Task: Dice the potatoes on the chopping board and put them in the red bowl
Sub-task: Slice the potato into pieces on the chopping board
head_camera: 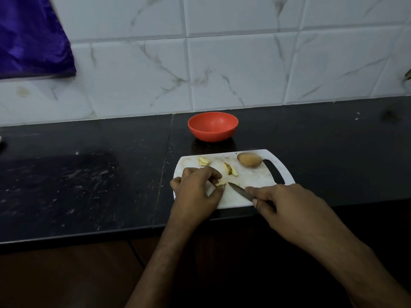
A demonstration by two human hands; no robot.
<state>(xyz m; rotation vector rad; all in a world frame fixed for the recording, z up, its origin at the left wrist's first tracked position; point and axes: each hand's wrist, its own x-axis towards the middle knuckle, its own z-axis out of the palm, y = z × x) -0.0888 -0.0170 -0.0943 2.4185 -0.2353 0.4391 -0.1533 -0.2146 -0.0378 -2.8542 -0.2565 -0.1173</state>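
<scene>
A white chopping board [249, 181] lies on the black counter. A whole brown potato [249, 159] sits at its far right, near the handle slot. Cut potato wedges [230, 169] lie mid-board, and more slices [204, 161] lie at the far left. My left hand [196, 190] pinches a small potato piece [220, 182] against the board. My right hand [287, 205] grips a knife [240, 191], whose tip points at that piece. The red bowl [212, 126] stands behind the board and looks empty.
The black counter [89, 185] runs left and right of the board, its front edge just below the board. A white tiled wall [222, 63] rises behind the bowl. A purple cloth [31, 36] hangs at the upper left.
</scene>
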